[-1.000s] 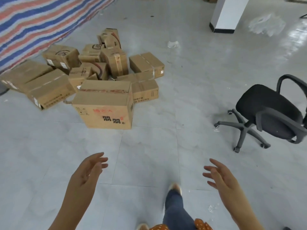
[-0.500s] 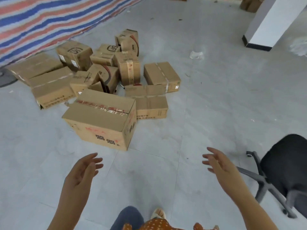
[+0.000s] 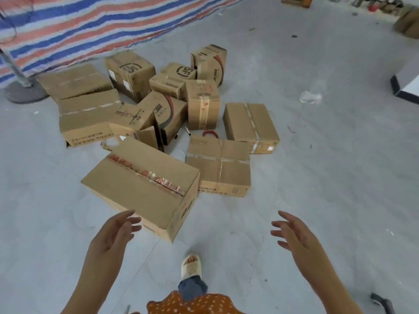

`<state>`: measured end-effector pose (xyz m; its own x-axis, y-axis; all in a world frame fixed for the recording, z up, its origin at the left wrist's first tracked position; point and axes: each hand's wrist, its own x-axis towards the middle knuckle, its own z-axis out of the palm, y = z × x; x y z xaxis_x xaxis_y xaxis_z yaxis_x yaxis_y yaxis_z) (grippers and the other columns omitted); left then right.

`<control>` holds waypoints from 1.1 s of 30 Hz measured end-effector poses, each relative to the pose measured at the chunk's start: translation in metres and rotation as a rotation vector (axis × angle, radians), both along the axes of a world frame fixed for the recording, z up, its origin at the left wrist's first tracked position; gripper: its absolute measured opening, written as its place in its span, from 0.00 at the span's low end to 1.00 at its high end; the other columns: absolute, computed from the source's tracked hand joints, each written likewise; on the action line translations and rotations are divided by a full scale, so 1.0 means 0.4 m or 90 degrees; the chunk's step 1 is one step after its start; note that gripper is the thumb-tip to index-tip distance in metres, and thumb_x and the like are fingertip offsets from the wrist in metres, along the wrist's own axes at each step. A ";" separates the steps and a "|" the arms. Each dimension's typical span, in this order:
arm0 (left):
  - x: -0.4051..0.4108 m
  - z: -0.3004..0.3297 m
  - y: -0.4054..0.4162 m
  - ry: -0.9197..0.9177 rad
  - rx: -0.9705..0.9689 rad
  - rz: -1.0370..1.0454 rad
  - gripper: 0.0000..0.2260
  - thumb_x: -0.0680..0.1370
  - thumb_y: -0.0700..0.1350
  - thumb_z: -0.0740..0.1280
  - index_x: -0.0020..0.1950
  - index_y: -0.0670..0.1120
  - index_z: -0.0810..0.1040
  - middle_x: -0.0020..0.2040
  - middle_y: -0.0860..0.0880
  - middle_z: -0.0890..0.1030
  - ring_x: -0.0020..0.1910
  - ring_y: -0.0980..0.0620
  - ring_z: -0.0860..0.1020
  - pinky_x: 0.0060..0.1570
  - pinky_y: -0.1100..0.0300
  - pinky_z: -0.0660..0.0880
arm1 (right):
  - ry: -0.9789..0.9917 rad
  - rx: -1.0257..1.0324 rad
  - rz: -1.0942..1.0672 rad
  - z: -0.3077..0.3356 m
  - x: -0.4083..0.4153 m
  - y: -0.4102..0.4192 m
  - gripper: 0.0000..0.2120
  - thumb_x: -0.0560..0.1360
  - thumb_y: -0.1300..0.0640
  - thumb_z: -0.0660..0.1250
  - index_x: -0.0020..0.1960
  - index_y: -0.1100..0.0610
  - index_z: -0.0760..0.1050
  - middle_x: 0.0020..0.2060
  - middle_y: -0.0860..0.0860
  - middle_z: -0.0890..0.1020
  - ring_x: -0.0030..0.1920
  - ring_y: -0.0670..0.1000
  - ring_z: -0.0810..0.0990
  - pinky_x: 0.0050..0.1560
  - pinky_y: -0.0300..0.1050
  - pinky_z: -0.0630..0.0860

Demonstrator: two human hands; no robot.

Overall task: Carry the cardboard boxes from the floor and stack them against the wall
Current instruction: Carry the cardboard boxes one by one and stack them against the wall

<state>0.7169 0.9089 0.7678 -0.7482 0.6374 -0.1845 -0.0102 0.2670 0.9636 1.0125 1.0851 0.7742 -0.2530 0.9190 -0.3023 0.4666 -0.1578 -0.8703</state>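
A pile of cardboard boxes (image 3: pixel 172 105) sits on the grey floor (image 3: pixel 328 177) in the upper middle of the frame. The big box (image 3: pixel 140 184) is nearest, in the middle of the frame, with red tape along its top. Its near corner points down toward the person's foot (image 3: pixel 191 265).

The left hand (image 3: pixel 113 236) is at the lower left, fingers spread and loose, holding nothing. Its fingertips are just beside the near edge of the big box. The right hand (image 3: pixel 292 234) is at the lower right, also loose and holding nothing, well apart from any box.

A flat box (image 3: pixel 220 166) lies just beside the big box on its right. A striped tarp (image 3: pixel 90 26) hangs along the upper left, behind the pile. The right side of the floor is bare tile, with a scrap of plastic (image 3: pixel 310 97) on it.
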 end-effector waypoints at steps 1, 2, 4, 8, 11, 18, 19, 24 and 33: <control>-0.025 0.010 0.049 -0.002 0.000 0.007 0.13 0.81 0.39 0.59 0.52 0.55 0.78 0.46 0.53 0.84 0.48 0.53 0.82 0.51 0.58 0.78 | -0.005 -0.001 0.012 0.010 -0.035 0.054 0.11 0.80 0.56 0.59 0.58 0.44 0.73 0.50 0.45 0.83 0.48 0.44 0.83 0.54 0.47 0.77; -0.049 0.015 0.091 -0.001 -0.007 0.014 0.12 0.81 0.40 0.59 0.51 0.55 0.78 0.46 0.53 0.84 0.48 0.53 0.82 0.50 0.59 0.77 | -0.015 0.003 0.029 0.015 -0.068 0.107 0.11 0.81 0.56 0.58 0.59 0.45 0.73 0.51 0.45 0.82 0.49 0.45 0.83 0.56 0.48 0.77; -0.087 0.022 0.156 0.004 -0.028 0.023 0.12 0.81 0.39 0.59 0.51 0.56 0.77 0.47 0.53 0.83 0.49 0.53 0.81 0.52 0.57 0.76 | -0.051 0.011 0.085 0.022 -0.139 0.199 0.12 0.81 0.55 0.57 0.63 0.47 0.70 0.55 0.46 0.80 0.52 0.46 0.81 0.60 0.49 0.76; -0.135 0.002 0.219 -0.024 -0.051 0.112 0.13 0.81 0.39 0.58 0.52 0.55 0.78 0.49 0.52 0.83 0.51 0.50 0.81 0.54 0.53 0.74 | -0.104 0.001 0.212 -0.008 -0.268 0.349 0.11 0.81 0.50 0.54 0.63 0.44 0.67 0.54 0.42 0.76 0.52 0.43 0.79 0.60 0.43 0.74; -0.136 -0.033 0.235 -0.050 -0.089 0.214 0.13 0.81 0.38 0.58 0.53 0.54 0.77 0.50 0.51 0.82 0.52 0.49 0.80 0.55 0.51 0.74 | -0.146 -0.041 0.335 -0.053 -0.358 0.466 0.10 0.81 0.49 0.55 0.61 0.42 0.67 0.55 0.42 0.77 0.52 0.43 0.79 0.61 0.45 0.74; -0.076 -0.188 0.324 -0.183 -0.194 0.444 0.10 0.81 0.41 0.58 0.57 0.51 0.76 0.50 0.51 0.82 0.51 0.52 0.80 0.57 0.52 0.74 | -0.233 -0.140 0.600 -0.181 -0.598 0.740 0.10 0.81 0.51 0.58 0.59 0.41 0.71 0.53 0.42 0.80 0.52 0.40 0.79 0.53 0.36 0.74; -0.076 -0.223 0.349 -0.204 -0.206 0.466 0.10 0.82 0.42 0.58 0.56 0.53 0.76 0.50 0.53 0.82 0.50 0.54 0.80 0.56 0.53 0.74 | -0.255 -0.151 0.630 -0.209 -0.631 0.770 0.10 0.80 0.51 0.58 0.61 0.42 0.71 0.54 0.42 0.80 0.53 0.40 0.79 0.55 0.39 0.75; -0.109 -0.463 0.451 -0.313 -0.252 0.561 0.09 0.81 0.43 0.58 0.58 0.51 0.74 0.48 0.55 0.80 0.49 0.55 0.79 0.51 0.58 0.74 | -0.337 -0.164 0.704 -0.427 -0.788 0.857 0.14 0.80 0.49 0.59 0.65 0.45 0.70 0.62 0.49 0.77 0.62 0.51 0.76 0.66 0.58 0.70; -0.087 -0.960 0.466 -0.522 -0.327 0.752 0.27 0.80 0.54 0.61 0.76 0.47 0.59 0.73 0.47 0.67 0.69 0.45 0.68 0.67 0.51 0.65 | -0.369 -0.073 0.637 -0.961 -0.904 0.825 0.26 0.81 0.48 0.57 0.76 0.55 0.57 0.74 0.52 0.66 0.72 0.52 0.66 0.67 0.46 0.63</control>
<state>0.6822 1.0954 0.3838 -0.3520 -0.4925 -0.7959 -0.9184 0.0175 0.3954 0.6508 1.4151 0.3896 -0.6469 0.3462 -0.6795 0.7512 0.4427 -0.4896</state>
